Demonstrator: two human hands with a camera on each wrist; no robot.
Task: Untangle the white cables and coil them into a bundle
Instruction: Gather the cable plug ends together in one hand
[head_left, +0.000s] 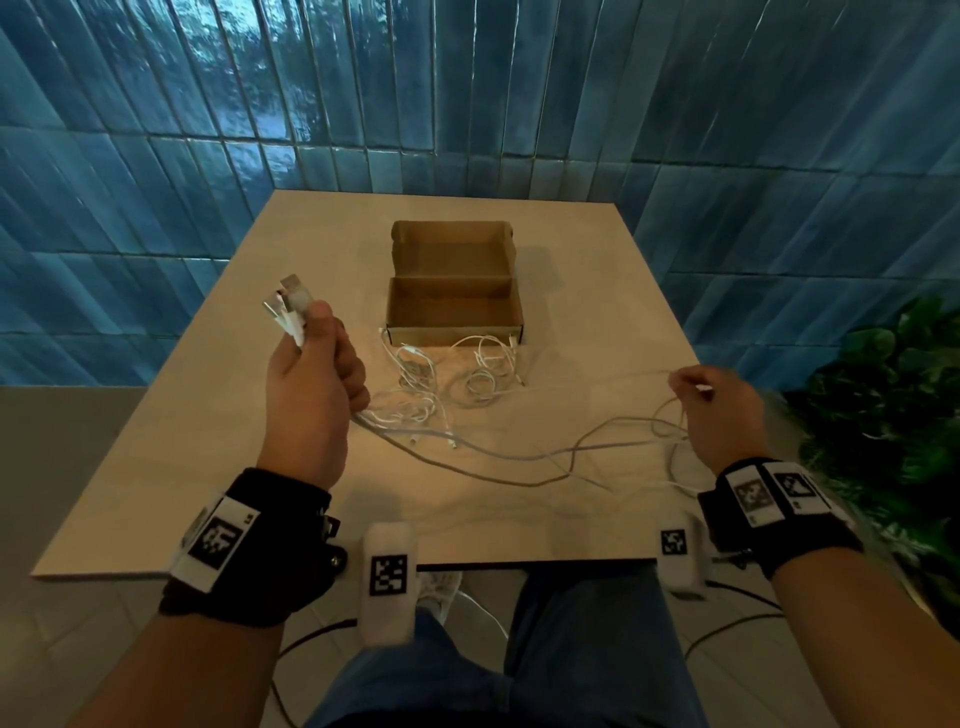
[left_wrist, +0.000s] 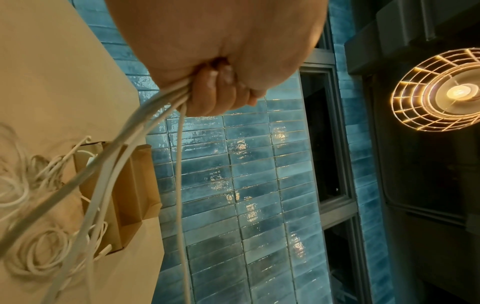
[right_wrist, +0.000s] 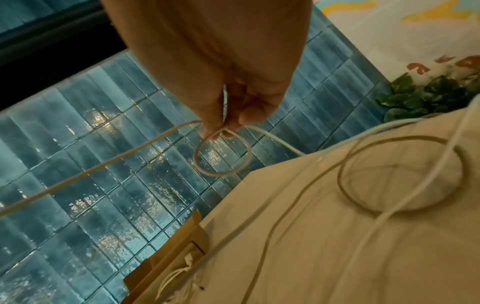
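Observation:
My left hand (head_left: 311, 364) is raised over the table's left side and grips several white cables in a fist, their plug ends (head_left: 288, 306) sticking up past the thumb. The same fist (left_wrist: 215, 90) shows in the left wrist view with the cables (left_wrist: 116, 156) trailing down. My right hand (head_left: 711, 400) at the right pinches one white cable, which forms a small loop (right_wrist: 222, 153) under the fingertips (right_wrist: 210, 125). Long cable strands (head_left: 519, 457) run between both hands. A tangled pile of white cables (head_left: 452, 379) lies in front of the box.
An open brown cardboard box (head_left: 452, 280) stands at the table's middle, empty inside. The beige table (head_left: 156, 467) ends at a blue tiled wall behind. A green plant (head_left: 893, 395) stands off the right edge. My knees are below the near edge.

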